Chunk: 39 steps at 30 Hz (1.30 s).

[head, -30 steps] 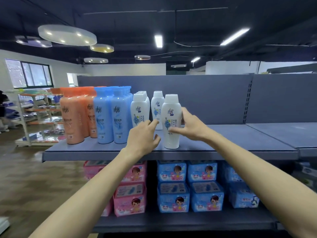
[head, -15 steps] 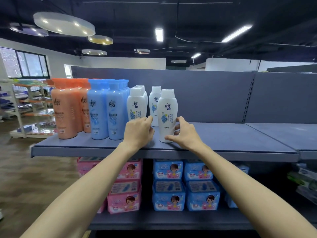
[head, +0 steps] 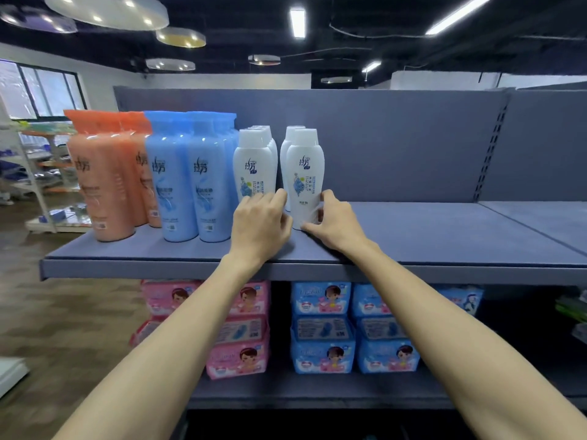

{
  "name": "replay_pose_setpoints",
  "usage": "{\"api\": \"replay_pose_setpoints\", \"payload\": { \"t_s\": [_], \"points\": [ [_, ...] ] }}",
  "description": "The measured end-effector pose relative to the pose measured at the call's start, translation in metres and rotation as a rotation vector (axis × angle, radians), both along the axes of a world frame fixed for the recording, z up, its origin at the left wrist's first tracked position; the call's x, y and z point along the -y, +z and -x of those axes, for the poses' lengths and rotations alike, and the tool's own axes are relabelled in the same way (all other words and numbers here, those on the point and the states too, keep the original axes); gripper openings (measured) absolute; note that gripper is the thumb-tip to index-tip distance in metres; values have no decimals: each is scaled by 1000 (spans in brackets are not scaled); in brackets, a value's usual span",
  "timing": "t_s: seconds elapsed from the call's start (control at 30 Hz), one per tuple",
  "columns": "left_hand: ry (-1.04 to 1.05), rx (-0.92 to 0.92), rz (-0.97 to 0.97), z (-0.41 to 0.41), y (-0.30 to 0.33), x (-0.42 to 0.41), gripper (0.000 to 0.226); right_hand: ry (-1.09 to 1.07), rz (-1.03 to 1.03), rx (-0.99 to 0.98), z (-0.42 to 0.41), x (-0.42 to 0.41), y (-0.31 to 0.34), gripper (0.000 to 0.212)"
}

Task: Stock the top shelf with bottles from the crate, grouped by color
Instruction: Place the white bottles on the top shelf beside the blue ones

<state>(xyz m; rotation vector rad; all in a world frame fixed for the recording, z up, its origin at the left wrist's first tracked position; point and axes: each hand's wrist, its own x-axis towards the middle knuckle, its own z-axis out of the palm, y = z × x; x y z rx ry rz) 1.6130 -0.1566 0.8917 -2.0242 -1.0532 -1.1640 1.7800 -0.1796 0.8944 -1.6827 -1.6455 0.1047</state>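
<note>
White bottle [head: 304, 182] upright on top shelf [head: 413, 236], left hand [head: 259, 223] and right hand [head: 333, 222] fingers curled round its base.

Top shelf [head: 413, 246]: landmark is the front bottle [head: 304, 182], upright near the shelf's front edge. Second bottle [head: 289, 144] directly behind it, touching or nearly so. Single-file row of bottles [head: 254, 166] just to its left, running back. Further left, a cluster of taller bottles [head: 190, 179], then another cluster [head: 104, 179] at the shelf's left end. Left hand [head: 259, 225] at the landmark's left side, right hand [head: 335, 222] at its right base. Lower shelf [head: 317, 392] beneath: stacked packs [head: 322, 338] below the landmark, more packs [head: 238, 344] to their left.
</note>
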Motion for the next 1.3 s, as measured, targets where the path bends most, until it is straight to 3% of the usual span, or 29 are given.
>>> {"api": "replay_pose_setpoints", "payload": {
  "t_s": [1.0, 1.3],
  "points": [
    [43, -15, -9, -1, -3, -1, 10, -158, -3, 311, 10, -40, 2, 48],
    [23, -6, -13, 1, -2, 1, 8, -177, -63, 243, 13, -35, 1, 51]
  ]
}}
